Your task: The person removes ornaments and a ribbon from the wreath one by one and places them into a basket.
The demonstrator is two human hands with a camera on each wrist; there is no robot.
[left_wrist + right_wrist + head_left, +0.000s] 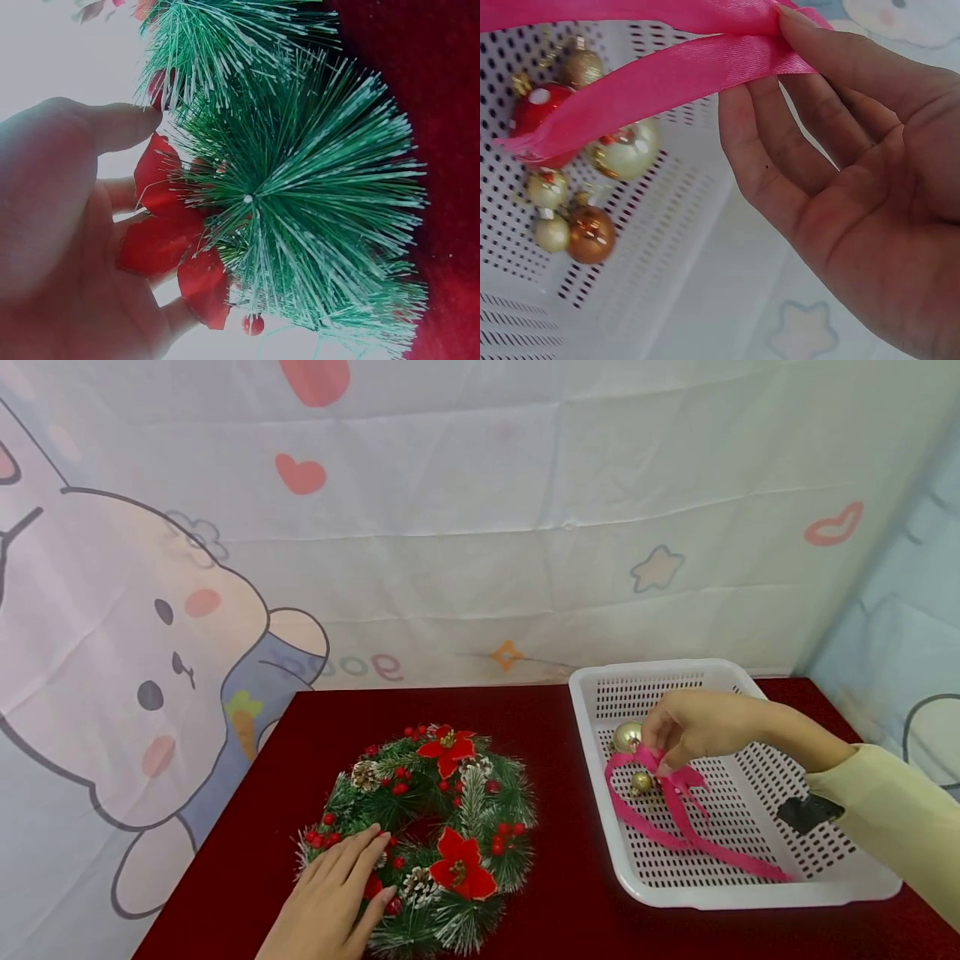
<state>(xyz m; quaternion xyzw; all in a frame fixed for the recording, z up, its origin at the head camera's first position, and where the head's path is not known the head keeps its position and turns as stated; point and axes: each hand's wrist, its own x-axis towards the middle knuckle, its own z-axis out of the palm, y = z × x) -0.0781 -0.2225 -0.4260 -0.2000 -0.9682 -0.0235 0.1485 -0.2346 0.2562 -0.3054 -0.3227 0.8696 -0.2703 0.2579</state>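
A green Christmas wreath [472, 802] with red poinsettias, berries and pinecones lies on the table's left part. My left hand [330, 893] rests on its near left side, fingers extended over the needles. In the left wrist view, that hand's thumb [127, 124] and palm border a red poinsettia [161, 240], partly under the needles. Over the white basket [637, 892], my right hand [697, 724] pinches a pink ribbon bow [686, 779] between thumb and fingers. Its long tails [720, 853] trail down within the basket. The right wrist view shows the satin ribbon [675, 82] at the fingertips.
Gold baubles [627, 737] sit in the basket beneath the ribbon, with a red bauble [536, 120] and a copper one [591, 235] among them. A dark red cloth [555, 827] covers the table. Behind it hangs a printed curtain [480, 527]. A black wrist device [810, 812] is on the right sleeve.
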